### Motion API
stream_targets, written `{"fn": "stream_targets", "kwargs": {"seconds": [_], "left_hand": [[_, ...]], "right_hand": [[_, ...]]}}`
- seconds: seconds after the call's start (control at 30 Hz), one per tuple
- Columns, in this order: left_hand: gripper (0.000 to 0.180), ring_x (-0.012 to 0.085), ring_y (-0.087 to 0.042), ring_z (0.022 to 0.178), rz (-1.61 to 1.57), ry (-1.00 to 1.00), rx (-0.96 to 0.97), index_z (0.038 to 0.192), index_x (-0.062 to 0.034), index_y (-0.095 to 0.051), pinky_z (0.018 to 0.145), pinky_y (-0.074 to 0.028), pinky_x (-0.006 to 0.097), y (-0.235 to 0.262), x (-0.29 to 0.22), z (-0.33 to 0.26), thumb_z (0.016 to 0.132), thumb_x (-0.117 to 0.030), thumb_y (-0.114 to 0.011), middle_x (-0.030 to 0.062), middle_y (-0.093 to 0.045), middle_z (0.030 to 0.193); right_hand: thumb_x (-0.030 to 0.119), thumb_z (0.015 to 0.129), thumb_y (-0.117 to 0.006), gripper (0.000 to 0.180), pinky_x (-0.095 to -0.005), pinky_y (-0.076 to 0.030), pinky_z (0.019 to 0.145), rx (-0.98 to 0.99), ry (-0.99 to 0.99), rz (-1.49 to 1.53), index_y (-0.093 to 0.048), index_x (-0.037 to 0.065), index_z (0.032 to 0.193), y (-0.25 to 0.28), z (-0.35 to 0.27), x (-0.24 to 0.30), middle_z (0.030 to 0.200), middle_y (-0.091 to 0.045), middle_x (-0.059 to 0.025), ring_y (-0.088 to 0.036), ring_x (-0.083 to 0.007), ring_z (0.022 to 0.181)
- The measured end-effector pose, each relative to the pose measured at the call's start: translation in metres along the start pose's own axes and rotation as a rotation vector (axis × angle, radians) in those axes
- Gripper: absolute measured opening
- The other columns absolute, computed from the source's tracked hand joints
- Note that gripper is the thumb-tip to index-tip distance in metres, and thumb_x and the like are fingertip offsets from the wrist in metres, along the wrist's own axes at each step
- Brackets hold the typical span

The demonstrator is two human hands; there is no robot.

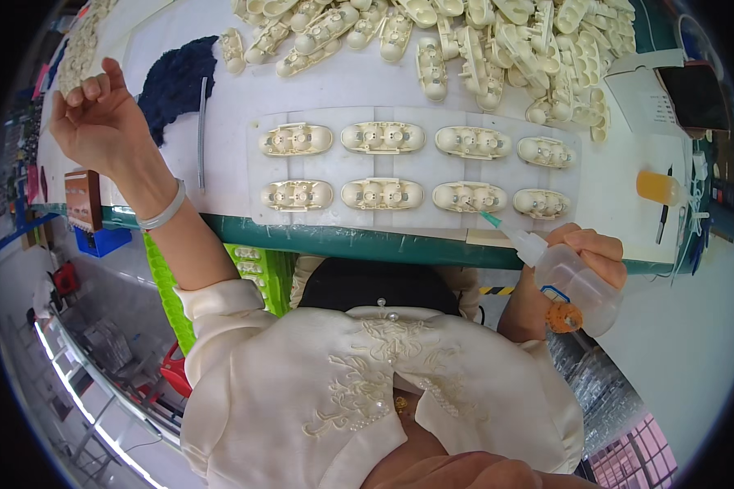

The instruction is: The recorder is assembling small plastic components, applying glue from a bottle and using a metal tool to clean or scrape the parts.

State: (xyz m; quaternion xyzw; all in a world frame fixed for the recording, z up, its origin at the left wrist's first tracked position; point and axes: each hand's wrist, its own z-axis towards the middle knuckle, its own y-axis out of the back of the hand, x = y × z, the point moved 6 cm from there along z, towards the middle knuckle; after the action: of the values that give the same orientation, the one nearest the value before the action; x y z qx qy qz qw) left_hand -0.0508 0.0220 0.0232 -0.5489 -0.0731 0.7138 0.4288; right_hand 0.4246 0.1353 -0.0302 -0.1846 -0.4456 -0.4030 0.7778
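Observation:
My right hand (591, 248) is closed around a clear squeeze bottle (583, 285) with a white nozzle and a green needle tip (491, 218). That tip touches or hovers just over a cream plastic oval part (470, 197) in the front row. The part sits with several others like it, in two rows, on a white tray board (497, 169). At the left my left hand (98, 122) is raised over the table, palm up, with loosely bent fingers and nothing in it. Near it lie a dark blue cloth (171, 90) and a thin grey rod (202, 134).
A large heap of cream plastic parts (457, 41) covers the table's far side. To the right stand an orange bottle (661, 187), a pen (662, 218) and an open white box (643, 98). A brown block (82, 200) is at the left edge, above a blue bin (103, 242).

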Motion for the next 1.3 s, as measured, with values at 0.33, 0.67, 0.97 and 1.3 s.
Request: {"fn": "stream_targets", "kwargs": {"seconds": [0.33, 0.67, 0.97, 1.3], "left_hand": [[0.028, 0.0132, -0.046, 0.056, 0.194, -0.092, -0.008, 0.06, -0.0104, -0.047, 0.083, -0.042, 0.039, -0.014, 0.013, -0.014, 0.086, -0.018, -0.049, 0.0007, -0.045, 0.055], [0.025, 0.0127, -0.049, 0.056, 0.339, -0.103, -0.046, 0.064, -0.0064, -0.05, 0.085, -0.044, 0.04, -0.02, 0.015, -0.019, 0.087, -0.014, -0.049, 0.0012, -0.049, 0.058], [0.024, 0.0115, -0.047, 0.056, 0.417, -0.109, -0.103, 0.066, -0.0066, -0.05, 0.09, -0.041, 0.04, -0.026, 0.019, -0.024, 0.089, -0.015, -0.05, 0.0006, -0.048, 0.059], [0.028, 0.0114, -0.047, 0.052, 0.528, -0.135, -0.084, 0.061, -0.0038, -0.053, 0.082, -0.049, 0.038, -0.019, 0.022, -0.018, 0.086, -0.014, -0.053, 0.0046, -0.052, 0.056]], "right_hand": [[0.002, 0.076, -0.061, 0.025, -0.0321, -0.046, 0.053, -0.139, 0.133, -0.167, -0.043, -0.001, 0.093, -0.005, 0.011, 0.002, 0.093, -0.047, -0.0155, -0.051, -0.0216, 0.064], [0.008, 0.075, -0.064, 0.029, -0.0262, -0.042, 0.047, -0.242, 0.16, -0.188, -0.038, 0.002, 0.088, 0.011, 0.002, 0.002, 0.086, -0.045, -0.0155, -0.048, -0.0166, 0.058], [0.01, 0.072, -0.07, 0.037, -0.0248, -0.041, 0.045, -0.289, 0.136, -0.239, -0.039, 0.002, 0.089, 0.014, 0.002, 0.003, 0.086, -0.047, -0.0145, -0.048, -0.0158, 0.057], [0.043, 0.073, -0.066, 0.054, -0.0234, -0.04, 0.045, -0.357, 0.224, -0.4, -0.04, 0.001, 0.094, 0.061, -0.026, 0.001, 0.087, -0.045, -0.0141, -0.046, -0.0147, 0.057]]}}
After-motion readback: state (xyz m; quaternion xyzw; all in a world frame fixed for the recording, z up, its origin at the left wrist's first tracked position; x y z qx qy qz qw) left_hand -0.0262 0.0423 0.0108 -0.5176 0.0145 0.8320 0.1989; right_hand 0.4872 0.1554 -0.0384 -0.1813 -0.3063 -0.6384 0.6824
